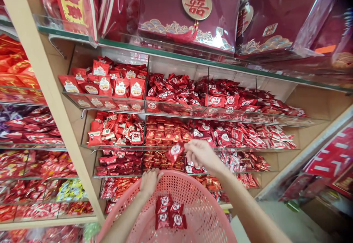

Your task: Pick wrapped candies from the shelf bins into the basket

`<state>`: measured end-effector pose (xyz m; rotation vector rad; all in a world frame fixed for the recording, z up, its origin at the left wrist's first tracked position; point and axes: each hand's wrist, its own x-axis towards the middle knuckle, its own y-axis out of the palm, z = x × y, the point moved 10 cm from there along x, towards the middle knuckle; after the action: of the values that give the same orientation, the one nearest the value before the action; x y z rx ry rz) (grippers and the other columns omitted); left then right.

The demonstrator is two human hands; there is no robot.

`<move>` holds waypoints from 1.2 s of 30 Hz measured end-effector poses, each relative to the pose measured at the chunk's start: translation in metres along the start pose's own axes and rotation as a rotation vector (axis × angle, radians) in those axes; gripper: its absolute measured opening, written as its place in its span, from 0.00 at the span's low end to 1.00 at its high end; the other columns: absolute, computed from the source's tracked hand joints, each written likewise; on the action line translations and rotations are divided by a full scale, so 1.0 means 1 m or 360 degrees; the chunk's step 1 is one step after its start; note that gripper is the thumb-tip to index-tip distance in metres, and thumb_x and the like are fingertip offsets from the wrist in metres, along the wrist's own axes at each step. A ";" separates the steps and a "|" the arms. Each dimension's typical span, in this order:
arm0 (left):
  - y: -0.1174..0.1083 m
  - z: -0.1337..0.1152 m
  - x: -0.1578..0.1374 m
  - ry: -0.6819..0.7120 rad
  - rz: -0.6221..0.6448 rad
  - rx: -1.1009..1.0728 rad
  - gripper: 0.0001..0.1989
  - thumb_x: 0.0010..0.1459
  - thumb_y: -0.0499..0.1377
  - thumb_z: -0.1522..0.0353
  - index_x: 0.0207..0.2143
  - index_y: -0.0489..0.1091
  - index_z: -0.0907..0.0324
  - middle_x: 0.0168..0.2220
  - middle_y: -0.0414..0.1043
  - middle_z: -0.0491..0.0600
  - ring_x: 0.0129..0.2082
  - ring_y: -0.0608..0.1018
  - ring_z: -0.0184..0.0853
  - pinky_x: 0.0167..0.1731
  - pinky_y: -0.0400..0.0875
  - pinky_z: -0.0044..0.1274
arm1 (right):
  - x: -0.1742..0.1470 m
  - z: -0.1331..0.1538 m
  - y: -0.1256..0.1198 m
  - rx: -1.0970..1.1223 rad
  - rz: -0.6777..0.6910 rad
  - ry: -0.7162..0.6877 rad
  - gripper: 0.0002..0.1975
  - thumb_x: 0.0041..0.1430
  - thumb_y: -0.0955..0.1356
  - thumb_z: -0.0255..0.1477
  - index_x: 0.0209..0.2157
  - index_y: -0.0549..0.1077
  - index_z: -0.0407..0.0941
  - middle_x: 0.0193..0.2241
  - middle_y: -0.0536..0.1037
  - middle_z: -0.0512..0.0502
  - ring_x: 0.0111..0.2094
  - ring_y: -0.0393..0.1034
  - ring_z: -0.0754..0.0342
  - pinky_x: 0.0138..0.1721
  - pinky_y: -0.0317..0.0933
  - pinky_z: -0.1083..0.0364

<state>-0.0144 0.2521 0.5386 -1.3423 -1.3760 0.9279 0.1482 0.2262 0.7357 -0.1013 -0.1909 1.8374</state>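
Observation:
A pink perforated plastic basket (205,199) stands in front of me at the bottom. My left hand (149,182) holds its far rim, with the fingers curled over the edge. Several small dark red candy packets (178,221) with white round labels lie together on the basket's bottom. Between the thumb and fingers of my right hand (203,155) is a red candy packet (174,152), pinched by one end. The hand is above the far side of the basket, in front of the shelf compartments. Red and gold candies (162,135) fill the compartment just behind this packet.
Glass shelves with dividers hold heaps of red packets (175,86). A green-edged glass shelf (165,54) above carries large purple boxes (165,7). A wooden post (52,88) rises at the left, with more sweets beyond it. Red items (331,158) stand at the right.

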 end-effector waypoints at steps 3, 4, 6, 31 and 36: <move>0.000 -0.001 -0.001 0.0006 0.0021 0.0003 0.15 0.62 0.45 0.62 0.38 0.69 0.57 0.41 0.75 0.51 0.42 0.75 0.39 0.40 0.64 0.28 | -0.006 -0.078 0.028 0.0022 0.0141 0.0257 0.12 0.51 0.64 0.37 0.22 0.63 0.43 0.12 0.71 0.54 0.09 0.56 0.65 0.10 0.40 0.65; 0.001 -0.001 -0.001 0.0010 0.0024 0.0005 0.15 0.62 0.45 0.62 0.38 0.69 0.57 0.41 0.74 0.50 0.43 0.74 0.39 0.40 0.64 0.28 | -0.009 -0.099 0.034 0.0019 0.0163 0.0323 0.12 0.51 0.64 0.37 0.22 0.63 0.43 0.12 0.71 0.54 0.09 0.57 0.65 0.10 0.40 0.65; 0.001 -0.002 -0.001 0.0012 0.0026 0.0009 0.16 0.62 0.44 0.60 0.38 0.69 0.57 0.42 0.74 0.51 0.43 0.74 0.39 0.41 0.64 0.28 | -0.015 -0.136 0.041 -0.0019 0.0205 0.0444 0.11 0.53 0.63 0.35 0.22 0.62 0.43 0.12 0.71 0.54 0.09 0.57 0.64 0.10 0.41 0.65; 0.003 -0.004 0.000 0.0029 0.0052 0.0061 0.18 0.62 0.44 0.59 0.39 0.69 0.59 0.41 0.75 0.52 0.42 0.75 0.40 0.41 0.66 0.30 | -0.063 -0.294 0.033 -0.0238 -0.0024 0.1187 0.08 0.54 0.59 0.26 0.24 0.53 0.47 0.14 0.72 0.51 0.14 0.64 0.58 0.10 0.48 0.66; 0.002 -0.005 0.000 0.0034 0.0053 0.0062 0.18 0.62 0.45 0.60 0.39 0.69 0.59 0.40 0.75 0.51 0.42 0.75 0.41 0.41 0.66 0.31 | -0.067 -0.308 0.044 -0.0199 0.0122 0.1266 0.07 0.53 0.59 0.28 0.22 0.55 0.46 0.17 0.73 0.50 0.19 0.69 0.57 0.13 0.54 0.65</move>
<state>-0.0091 0.2519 0.5379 -1.3457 -1.3165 0.9549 0.1763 0.1737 0.4232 -0.9147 0.2613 1.7251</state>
